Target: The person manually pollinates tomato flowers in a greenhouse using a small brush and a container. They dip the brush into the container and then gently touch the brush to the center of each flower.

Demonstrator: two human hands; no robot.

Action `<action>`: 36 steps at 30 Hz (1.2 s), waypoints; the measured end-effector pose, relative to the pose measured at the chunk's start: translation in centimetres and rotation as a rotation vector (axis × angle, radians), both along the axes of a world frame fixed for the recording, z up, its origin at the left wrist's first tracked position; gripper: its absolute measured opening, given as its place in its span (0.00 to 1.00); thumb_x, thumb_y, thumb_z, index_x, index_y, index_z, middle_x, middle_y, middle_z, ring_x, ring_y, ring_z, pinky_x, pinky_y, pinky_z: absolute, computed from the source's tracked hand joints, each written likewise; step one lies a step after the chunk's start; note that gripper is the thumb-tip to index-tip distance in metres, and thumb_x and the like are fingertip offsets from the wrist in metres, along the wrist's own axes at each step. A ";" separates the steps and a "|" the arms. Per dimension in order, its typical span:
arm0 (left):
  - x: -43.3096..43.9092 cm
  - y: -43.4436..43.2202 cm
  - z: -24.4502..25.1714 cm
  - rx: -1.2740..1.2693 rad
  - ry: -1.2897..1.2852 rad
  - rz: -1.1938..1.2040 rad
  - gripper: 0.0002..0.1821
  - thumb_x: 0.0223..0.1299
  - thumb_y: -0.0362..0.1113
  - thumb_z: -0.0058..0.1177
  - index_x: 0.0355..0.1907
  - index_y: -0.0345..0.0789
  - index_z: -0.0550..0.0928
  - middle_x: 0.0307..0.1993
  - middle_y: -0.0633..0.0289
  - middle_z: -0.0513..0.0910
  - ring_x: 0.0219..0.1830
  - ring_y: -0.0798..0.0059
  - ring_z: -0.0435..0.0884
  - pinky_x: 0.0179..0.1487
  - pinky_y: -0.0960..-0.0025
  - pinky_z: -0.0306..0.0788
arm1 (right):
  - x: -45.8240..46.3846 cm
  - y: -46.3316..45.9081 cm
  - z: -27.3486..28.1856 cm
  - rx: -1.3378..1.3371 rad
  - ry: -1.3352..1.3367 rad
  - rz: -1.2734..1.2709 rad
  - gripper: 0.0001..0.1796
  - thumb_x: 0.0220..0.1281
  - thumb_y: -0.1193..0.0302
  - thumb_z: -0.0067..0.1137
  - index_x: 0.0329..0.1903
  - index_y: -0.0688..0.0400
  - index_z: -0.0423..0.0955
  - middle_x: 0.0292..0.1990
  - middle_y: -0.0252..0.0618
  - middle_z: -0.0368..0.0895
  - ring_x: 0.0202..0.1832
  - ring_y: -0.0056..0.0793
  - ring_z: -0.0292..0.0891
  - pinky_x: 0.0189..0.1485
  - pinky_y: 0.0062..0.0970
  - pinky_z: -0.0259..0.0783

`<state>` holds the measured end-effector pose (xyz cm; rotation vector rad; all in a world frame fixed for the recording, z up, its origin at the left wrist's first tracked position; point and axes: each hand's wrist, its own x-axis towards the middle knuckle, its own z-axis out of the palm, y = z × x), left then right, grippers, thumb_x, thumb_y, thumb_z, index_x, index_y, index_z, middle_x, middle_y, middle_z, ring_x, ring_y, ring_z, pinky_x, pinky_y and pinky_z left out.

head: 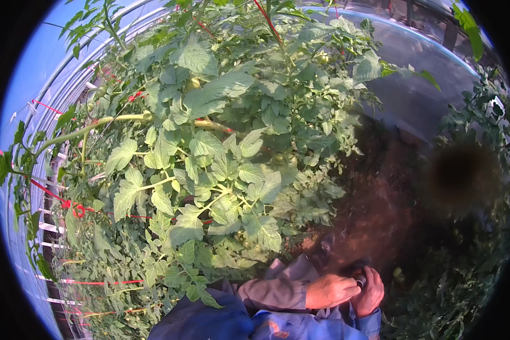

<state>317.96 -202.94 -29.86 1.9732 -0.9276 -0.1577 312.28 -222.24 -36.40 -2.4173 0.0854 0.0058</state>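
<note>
My left hand [329,292] reaches in from a greyish sleeve at the lower right. Its fingertips pinch the near side of a small dark round object [360,280] with a paler rim. On the other side, my right hand [369,293], in a blue cuff, has its fingers curled around the same object. Most of the object is hidden by the fingers, so its exact kind cannot be told. Both hands are close together in front of my blue jacket [280,325], beside leafy tomato plants [221,199].
Red ties [72,206] and a thick bent tomato stem [97,123] cross the left side. Greenhouse film [408,97] curves behind the plants. Brown soil [378,208] forms a path, with darker foliage [433,289] to its right. A dark blur covers part of the right side.
</note>
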 end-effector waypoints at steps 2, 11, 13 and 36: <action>-0.3 0.2 0.2 0.008 -0.019 0.003 0.09 0.67 0.30 0.63 0.46 0.31 0.82 0.40 0.57 0.78 0.35 0.57 0.84 0.37 0.56 0.80 | 0.0 0.1 0.4 0.003 0.006 0.016 0.28 0.57 0.62 0.74 0.60 0.58 0.85 0.59 0.49 0.89 0.54 0.54 0.87 0.57 0.47 0.80; -0.6 2.0 1.1 -0.072 -0.043 -0.034 0.13 0.65 0.31 0.63 0.51 0.30 0.83 0.41 0.55 0.79 0.36 0.57 0.85 0.40 0.57 0.81 | 1.0 1.0 3.9 -0.082 -0.028 0.107 0.28 0.57 0.65 0.74 0.62 0.59 0.84 0.57 0.51 0.89 0.54 0.56 0.88 0.57 0.46 0.83; -0.4 2.3 1.1 -0.073 -0.040 -0.062 0.17 0.67 0.30 0.64 0.56 0.29 0.85 0.42 0.54 0.81 0.37 0.56 0.86 0.41 0.56 0.82 | 1.3 1.3 4.7 -0.107 -0.061 0.107 0.27 0.58 0.63 0.73 0.61 0.58 0.85 0.58 0.50 0.89 0.53 0.55 0.88 0.55 0.47 0.82; 3.9 3.3 4.5 -0.075 -0.165 -0.331 0.17 0.62 0.29 0.67 0.54 0.31 0.89 0.45 0.55 0.89 0.38 0.58 0.91 0.40 0.59 0.85 | 0.6 3.3 10.7 -0.156 -0.164 -0.124 0.27 0.53 0.65 0.80 0.56 0.56 0.84 0.48 0.44 0.88 0.45 0.50 0.88 0.45 0.47 0.83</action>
